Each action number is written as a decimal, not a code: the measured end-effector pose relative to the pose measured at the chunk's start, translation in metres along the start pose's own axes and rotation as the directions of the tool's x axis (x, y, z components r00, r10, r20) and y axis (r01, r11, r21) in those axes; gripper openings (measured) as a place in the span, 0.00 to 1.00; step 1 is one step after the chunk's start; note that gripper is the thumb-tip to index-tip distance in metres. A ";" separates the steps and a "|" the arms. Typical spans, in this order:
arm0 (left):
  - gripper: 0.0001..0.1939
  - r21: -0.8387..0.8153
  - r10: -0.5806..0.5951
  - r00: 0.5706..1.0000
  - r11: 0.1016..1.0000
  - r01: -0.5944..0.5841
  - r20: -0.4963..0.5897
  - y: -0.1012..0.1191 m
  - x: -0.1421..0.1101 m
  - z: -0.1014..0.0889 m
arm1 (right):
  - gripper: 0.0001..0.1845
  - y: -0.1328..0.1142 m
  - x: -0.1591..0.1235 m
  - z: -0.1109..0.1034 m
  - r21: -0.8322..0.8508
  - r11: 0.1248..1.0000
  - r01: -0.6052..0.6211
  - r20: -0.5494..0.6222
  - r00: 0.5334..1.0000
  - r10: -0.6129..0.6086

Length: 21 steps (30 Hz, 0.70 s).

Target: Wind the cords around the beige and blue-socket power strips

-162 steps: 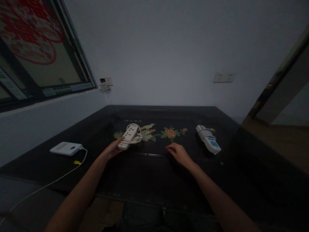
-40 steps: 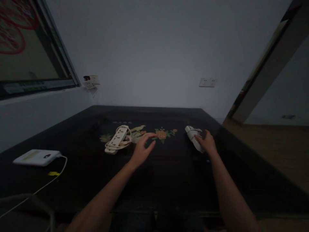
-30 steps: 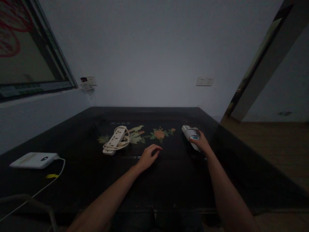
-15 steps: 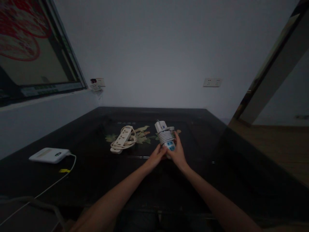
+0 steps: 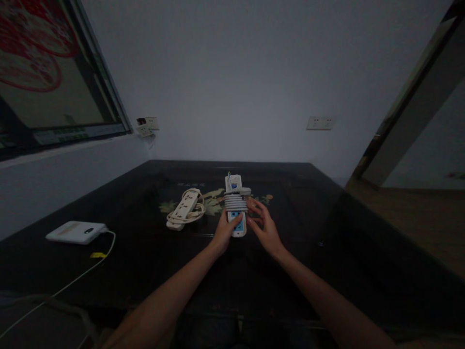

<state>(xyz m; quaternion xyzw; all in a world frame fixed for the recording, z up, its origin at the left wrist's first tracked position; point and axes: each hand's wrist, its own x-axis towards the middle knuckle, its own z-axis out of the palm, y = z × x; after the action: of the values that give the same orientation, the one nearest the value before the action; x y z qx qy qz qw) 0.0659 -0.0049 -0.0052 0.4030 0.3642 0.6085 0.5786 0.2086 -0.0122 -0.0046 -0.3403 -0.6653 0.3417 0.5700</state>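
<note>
A white power strip with blue sockets (image 5: pixel 235 203), its grey cord wound round its middle, is held upright over the dark table (image 5: pixel 327 232). My left hand (image 5: pixel 222 231) grips its lower left side. My right hand (image 5: pixel 264 227) is at its right side, fingers curled, touching the cord coil and the plug at the top. A second, cream power strip (image 5: pixel 185 208) with its cord looped round it lies flat to the left, untouched.
A white flat device (image 5: pixel 75 231) with a white cable and yellow tag lies at the table's left. Wall sockets (image 5: pixel 319 123) sit on the back wall, more sockets (image 5: pixel 147 127) by the window. A doorway and wooden floor are to the right.
My right hand picked the blue-socket strip from the table's right and brought it to the middle; my left hand joined and now grips it. The strip has turned more upright.
</note>
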 end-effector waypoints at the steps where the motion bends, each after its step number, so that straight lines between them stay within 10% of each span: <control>1: 0.28 -0.016 -0.053 0.998 0.998 0.054 0.025 0.001 0.000 0.000 | 0.28 0.000 0.004 -0.005 0.040 0.999 -0.026 -0.065 0.997 0.028; 5: 0.26 0.004 -0.205 0.971 0.979 0.206 0.121 0.004 -0.003 0.001 | 0.23 0.001 0.018 -0.028 0.071 0.996 -0.052 -0.216 0.974 0.066; 21: 0.30 0.233 -0.351 0.880 0.929 0.286 0.320 0.011 -0.008 0.000 | 0.22 -0.003 0.027 -0.061 -0.340 0.927 0.162 0.013 0.986 -0.167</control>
<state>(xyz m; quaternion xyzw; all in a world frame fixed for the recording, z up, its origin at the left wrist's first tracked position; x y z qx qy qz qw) 0.0612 -0.0132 0.0038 0.4909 0.3680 0.3862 0.6888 0.2657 0.0130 0.0196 -0.3791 -0.7357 0.1702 0.5348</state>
